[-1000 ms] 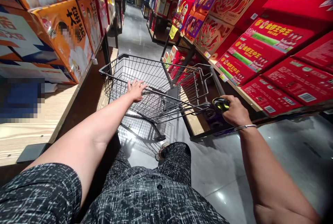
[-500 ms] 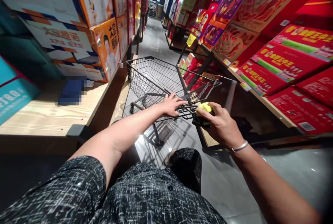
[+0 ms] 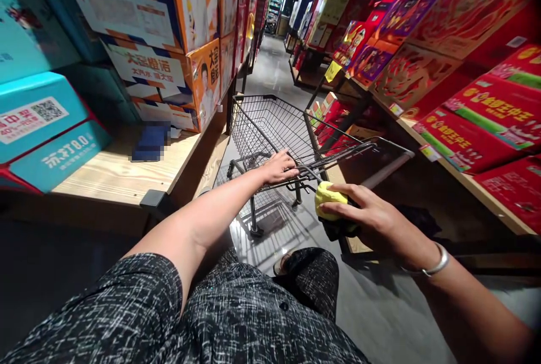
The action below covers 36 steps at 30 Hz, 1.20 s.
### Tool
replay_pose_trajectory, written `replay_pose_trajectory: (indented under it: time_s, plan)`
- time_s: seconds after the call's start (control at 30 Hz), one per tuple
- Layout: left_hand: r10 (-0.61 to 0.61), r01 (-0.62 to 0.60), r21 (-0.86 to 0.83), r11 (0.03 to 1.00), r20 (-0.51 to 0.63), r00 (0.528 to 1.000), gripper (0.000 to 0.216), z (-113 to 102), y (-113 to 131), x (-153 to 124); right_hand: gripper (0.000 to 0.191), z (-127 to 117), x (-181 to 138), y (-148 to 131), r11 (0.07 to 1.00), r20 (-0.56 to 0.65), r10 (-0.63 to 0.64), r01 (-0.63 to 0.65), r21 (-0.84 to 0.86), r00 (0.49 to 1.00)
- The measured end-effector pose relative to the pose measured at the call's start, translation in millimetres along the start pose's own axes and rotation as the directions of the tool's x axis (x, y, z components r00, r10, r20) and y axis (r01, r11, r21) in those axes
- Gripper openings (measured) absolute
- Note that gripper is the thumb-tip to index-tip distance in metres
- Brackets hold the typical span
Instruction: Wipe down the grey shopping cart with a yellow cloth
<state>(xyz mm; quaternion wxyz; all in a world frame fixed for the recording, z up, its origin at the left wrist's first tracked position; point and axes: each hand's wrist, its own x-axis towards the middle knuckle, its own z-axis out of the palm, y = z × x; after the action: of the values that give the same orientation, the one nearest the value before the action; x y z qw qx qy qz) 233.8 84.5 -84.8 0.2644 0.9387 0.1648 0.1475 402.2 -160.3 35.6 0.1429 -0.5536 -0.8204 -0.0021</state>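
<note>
Left hand (image 3: 279, 167) grips cart (image 3: 270, 121) rim; right hand (image 3: 372, 220) clasps yellow thing (image 3: 327, 202), its dark underside half hidden.

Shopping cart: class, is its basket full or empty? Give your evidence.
Empty. The shopping cart shows only bare wire mesh, with the floor visible through it; nothing lies inside the basket.

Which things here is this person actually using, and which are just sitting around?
In use: shopping cart, under the left hand; yellow object, in the right hand.
Sitting around: orange boxes, teal boxes, red boxes, wooden shelf.
</note>
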Motion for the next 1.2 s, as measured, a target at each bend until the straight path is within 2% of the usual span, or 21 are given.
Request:
replay_pose_trajectory:
  time_s: [0.17, 0.3, 0.4, 0.53, 0.67, 0.8, 0.9, 1.03, 1.13, 1.2]
  plan:
    - [0.01, -0.01, -0.013, 1.0, -0.003, 1.0, 0.041, -10, -14, -6, 0.037, 11, 10, 3, 0.989, -0.071, -0.057, 0.066, 0.133, 0.996]
    - [0.02, -0.021, -0.026, 0.999, -0.028, 0.999, 0.039, -12, -21, -9, 0.024, 7, 8, 20, 0.958, -0.102, 0.055, -0.024, 0.287, 0.993]
    - [0.034, -0.037, -0.061, 0.997, -0.058, 0.998, 0.038, -11, -25, -10, 0.021, 0, -6, 46, 0.96, -0.176, 0.192, -0.147, 0.24, 0.965]
    - [0.017, -0.026, -0.096, 0.995, -0.096, 0.995, 0.037, -10, -31, -12, 0.028, 1, -22, 80, 0.943, -0.327, 0.331, -0.3, 0.142, 0.885]
    - [-0.042, 0.026, -0.131, 0.991, -0.121, 0.992, 0.041, -10, -33, -20, 0.037, 14, -17, 76, 0.925, -0.374, 0.379, -0.356, 0.132, 0.846]
    - [-0.114, 0.083, -0.196, 0.977, -0.156, 0.981, 0.045, -10, -25, -33, 0.035, 18, 2, 46, 0.945, -0.378, 0.31, -0.242, 0.218, 0.872]
    - [-0.162, 0.099, -0.276, 0.956, -0.216, 0.963, 0.048, -11, -13, -41, 0.039, 15, 19, 25, 0.934, -0.291, 0.246, -0.146, 0.325, 0.925]
    - [-0.202, 0.043, -0.466, 0.884, -0.296, 0.934, 0.048, -11, 1, -45, 0.043, 13, 51, 6, 0.901, -0.206, 0.129, -0.028, 0.433, 0.97]
    - [-0.255, 0.04, -0.526, 0.849, -0.343, 0.904, 0.055, -9, 0, -44, 0.042, 18, 83, -5, 0.899, -0.205, 0.023, 0.07, 0.433, 0.978]
    - [-0.317, 0.094, -0.546, 0.833, -0.331, 0.889, 0.066, -8, -4, -43, 0.042, 22, 104, -9, 0.903, -0.132, -0.054, 0.105, 0.417, 0.99]
